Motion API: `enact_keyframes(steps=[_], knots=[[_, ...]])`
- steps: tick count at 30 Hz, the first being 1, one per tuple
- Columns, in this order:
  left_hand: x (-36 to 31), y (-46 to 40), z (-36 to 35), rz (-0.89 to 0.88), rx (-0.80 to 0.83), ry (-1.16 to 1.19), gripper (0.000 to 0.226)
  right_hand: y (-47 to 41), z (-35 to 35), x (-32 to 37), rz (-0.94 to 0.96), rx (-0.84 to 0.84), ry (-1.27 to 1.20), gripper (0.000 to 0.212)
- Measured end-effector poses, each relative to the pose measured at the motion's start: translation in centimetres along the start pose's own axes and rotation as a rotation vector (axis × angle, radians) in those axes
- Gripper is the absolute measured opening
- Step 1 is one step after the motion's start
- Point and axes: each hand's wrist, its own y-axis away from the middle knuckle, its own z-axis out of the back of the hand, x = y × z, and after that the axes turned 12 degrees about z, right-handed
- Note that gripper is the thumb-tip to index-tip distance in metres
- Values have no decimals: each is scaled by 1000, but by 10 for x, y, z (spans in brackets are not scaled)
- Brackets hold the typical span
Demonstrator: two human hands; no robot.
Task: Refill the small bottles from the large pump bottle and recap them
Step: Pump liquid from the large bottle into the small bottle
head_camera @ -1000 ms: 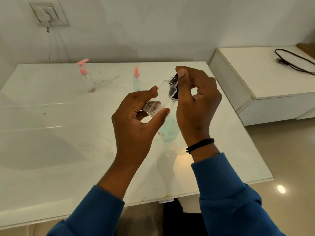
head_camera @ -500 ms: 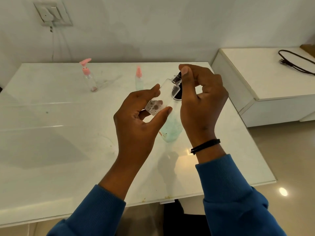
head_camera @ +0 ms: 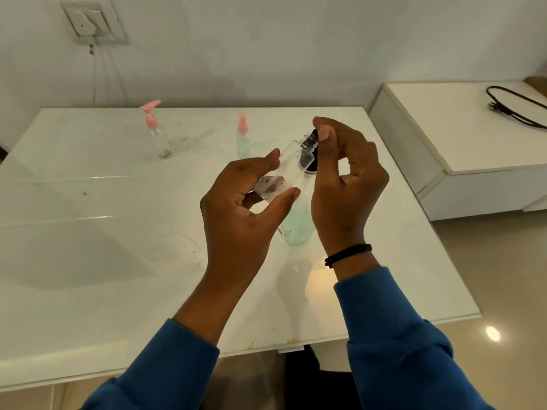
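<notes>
My left hand (head_camera: pixel 236 220) grips a small clear bottle (head_camera: pixel 284 173) by its lower end and holds it tilted above the table. At the bottle's threaded neck, the thumb and forefinger of my right hand (head_camera: pixel 346 184) pinch a small dark cap (head_camera: pixel 313 134). I cannot tell whether the cap sits on the threads or just off them. Behind both hands stands the large pump bottle (head_camera: pixel 296 229) with pale green liquid, its black pump head partly hidden by the small bottle.
Two more small bottles stand at the back of the white glass table (head_camera: pixel 103 261): one with a pink pump (head_camera: pixel 155 134), one with a pink spray top (head_camera: pixel 243 137). A white low cabinet (head_camera: pixel 473 143) with a black cable (head_camera: pixel 515 108) is on the right.
My right fingers have shifted a little around the small bottle's neck. My left hand still holds the bottle in the same tilted pose.
</notes>
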Motion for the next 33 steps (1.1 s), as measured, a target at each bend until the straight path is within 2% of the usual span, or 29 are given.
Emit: enact_keyframes(steps=[8, 14, 18, 33], knots=[[-1, -1, -1, 18, -5, 8, 49, -11, 3, 5, 41, 1, 4, 20], [1, -1, 0, 0, -4, -15, 49, -2, 1, 1, -15, 2, -24, 20], [1, -3, 1, 11, -4, 5, 48, -12, 5, 6, 50, 4, 8, 15], [3, -7, 4, -15, -15, -15, 49, -3, 2, 1, 164, -25, 45, 16]])
